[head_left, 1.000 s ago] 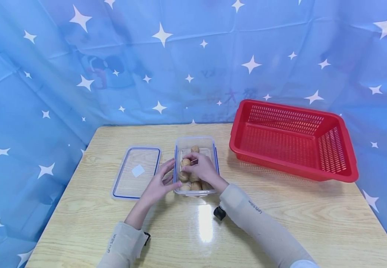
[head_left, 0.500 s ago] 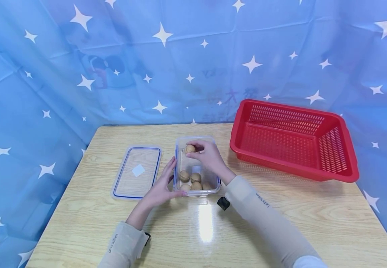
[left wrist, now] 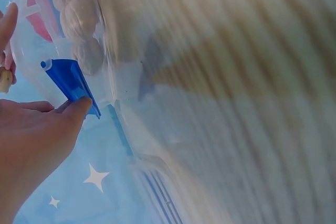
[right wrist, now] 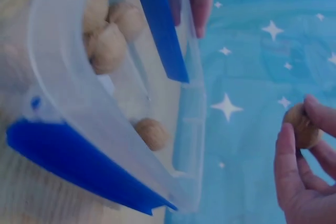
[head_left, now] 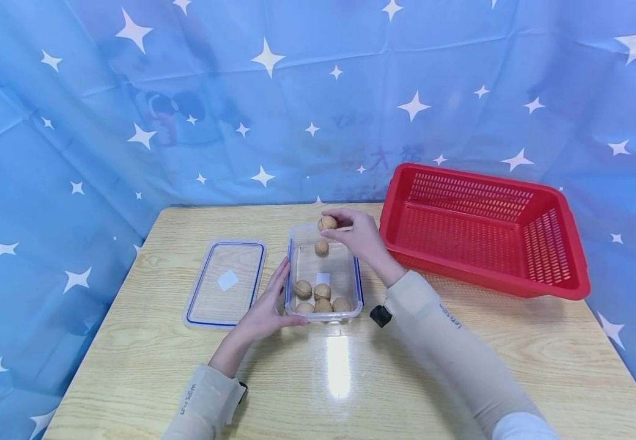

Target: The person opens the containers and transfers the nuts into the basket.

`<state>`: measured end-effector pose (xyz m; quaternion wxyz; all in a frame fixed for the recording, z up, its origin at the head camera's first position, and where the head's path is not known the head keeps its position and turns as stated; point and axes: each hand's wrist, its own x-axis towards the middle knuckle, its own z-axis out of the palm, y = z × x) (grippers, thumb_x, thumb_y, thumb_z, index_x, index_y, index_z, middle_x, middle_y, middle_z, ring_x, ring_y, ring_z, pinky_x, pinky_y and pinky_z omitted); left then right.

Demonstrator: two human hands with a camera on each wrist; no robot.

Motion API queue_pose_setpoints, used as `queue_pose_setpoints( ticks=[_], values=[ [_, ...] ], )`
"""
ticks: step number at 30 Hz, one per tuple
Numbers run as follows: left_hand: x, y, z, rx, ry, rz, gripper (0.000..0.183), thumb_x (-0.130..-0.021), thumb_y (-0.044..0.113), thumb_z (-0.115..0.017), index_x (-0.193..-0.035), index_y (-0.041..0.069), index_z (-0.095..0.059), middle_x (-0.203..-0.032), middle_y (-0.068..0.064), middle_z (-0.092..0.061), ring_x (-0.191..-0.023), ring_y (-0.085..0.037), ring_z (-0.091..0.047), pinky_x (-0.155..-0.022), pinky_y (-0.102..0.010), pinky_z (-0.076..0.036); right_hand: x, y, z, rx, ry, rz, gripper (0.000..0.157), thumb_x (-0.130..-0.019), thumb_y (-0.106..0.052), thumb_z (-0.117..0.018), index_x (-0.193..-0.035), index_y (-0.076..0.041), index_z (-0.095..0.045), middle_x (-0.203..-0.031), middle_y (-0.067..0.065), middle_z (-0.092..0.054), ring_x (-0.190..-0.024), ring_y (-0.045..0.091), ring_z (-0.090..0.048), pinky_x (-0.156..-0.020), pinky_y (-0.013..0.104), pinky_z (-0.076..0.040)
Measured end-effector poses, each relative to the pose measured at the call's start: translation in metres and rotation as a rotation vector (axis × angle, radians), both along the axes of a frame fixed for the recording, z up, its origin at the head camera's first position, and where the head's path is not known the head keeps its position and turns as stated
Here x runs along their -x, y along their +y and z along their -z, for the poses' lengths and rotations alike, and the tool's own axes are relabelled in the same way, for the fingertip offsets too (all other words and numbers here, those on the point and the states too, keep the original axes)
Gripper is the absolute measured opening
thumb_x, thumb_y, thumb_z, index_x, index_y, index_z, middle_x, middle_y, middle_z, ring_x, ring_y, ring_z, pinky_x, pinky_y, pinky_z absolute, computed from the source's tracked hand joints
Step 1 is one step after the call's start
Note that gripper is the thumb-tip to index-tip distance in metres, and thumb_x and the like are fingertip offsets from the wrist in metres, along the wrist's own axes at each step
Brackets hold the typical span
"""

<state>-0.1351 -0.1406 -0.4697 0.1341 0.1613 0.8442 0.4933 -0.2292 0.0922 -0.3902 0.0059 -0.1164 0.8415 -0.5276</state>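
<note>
My right hand (head_left: 363,239) pinches a walnut (head_left: 327,224) between thumb and fingertips, above the far rim of a clear plastic food container (head_left: 342,263). The right wrist view shows that pinched walnut (right wrist: 302,127) well away from the container wall. Inside, one walnut (head_left: 321,247) lies alone towards the far end, and several walnuts (head_left: 323,305) are grouped at the near end. My left hand (head_left: 263,315) rests at the near left corner, fingers stretched along the left side and thumb along the front. By its thumb, a blue side clip (left wrist: 71,80) hangs unlatched.
A clear lid (head_left: 227,260) with a blue seal and a white square label lies left of the container. To the right stands a large red perforated basket (head_left: 461,238). A blue star-patterned curtain (head_left: 296,122) hangs behind the wooden table (head_left: 147,342).
My right hand has lifted a walnut from the container's middle and carried it towards the far rim and slightly right. My left thumb has slid a little forward along the container's front.
</note>
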Motion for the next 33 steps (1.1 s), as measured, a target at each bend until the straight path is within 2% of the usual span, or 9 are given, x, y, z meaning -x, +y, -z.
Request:
queue_pose_setpoints(
  ticks=[13, 20, 23, 28, 33],
  values=[
    [0.004, 0.002, -0.001, 0.045, 0.006, -0.045, 0.118, -0.076, 0.031, -0.086, -0.161, 0.012, -0.006, -0.17, -0.001, 0.002, -0.155, -0.038, -0.008, -0.124, -0.062, -0.014, 0.007, 0.035, -0.017, 0.0, -0.01, 0.056, 0.045, -0.091, -0.018, -0.073, -0.134, -0.009, -0.063, -0.126, 0.015, -0.067, -0.113, 0.029, -0.065, -0.094, 0.04, -0.058],
    [0.006, 0.002, -0.001, 0.049, 0.005, -0.04, 0.119, -0.076, 0.033, -0.086, -0.162, 0.013, -0.006, -0.17, 0.0, 0.002, -0.155, -0.039, -0.008, -0.123, -0.062, -0.015, 0.01, 0.056, -0.018, -0.025, -0.009, 0.086, 0.047, -0.093, -0.02, -0.071, -0.137, -0.009, -0.06, -0.133, 0.017, -0.063, -0.117, 0.032, -0.063, -0.084, 0.019, -0.056],
    [0.006, 0.002, -0.002, 0.05, 0.007, -0.037, 0.119, -0.076, 0.033, -0.086, -0.162, 0.013, -0.007, -0.17, 0.0, 0.001, -0.155, -0.038, -0.008, -0.123, -0.062, -0.015, 0.011, 0.066, -0.017, -0.049, -0.018, 0.111, 0.047, -0.093, -0.021, -0.071, -0.138, -0.01, -0.06, -0.134, 0.016, -0.062, -0.118, 0.031, -0.061, -0.083, 0.016, -0.054],
    [0.007, 0.003, -0.001, 0.061, 0.019, -0.035, 0.117, -0.076, 0.032, -0.086, -0.161, 0.011, -0.007, -0.171, -0.002, 0.001, -0.155, -0.039, -0.009, -0.123, -0.062, -0.015, 0.014, 0.08, -0.01, -0.077, -0.02, 0.151, 0.049, -0.093, -0.024, -0.071, -0.139, -0.011, -0.058, -0.133, 0.015, -0.062, -0.118, 0.03, -0.06, -0.091, 0.024, -0.055],
    [0.007, 0.004, -0.003, 0.061, 0.013, -0.041, 0.117, -0.076, 0.032, -0.086, -0.161, 0.011, -0.008, -0.17, -0.002, 0.0, -0.154, -0.04, -0.01, -0.123, -0.062, -0.015, 0.014, 0.093, -0.003, -0.085, -0.041, 0.193, 0.05, -0.093, -0.025, -0.072, -0.138, -0.011, -0.058, -0.131, 0.015, -0.062, -0.117, 0.029, -0.058, -0.1, 0.04, -0.055]
  ],
)
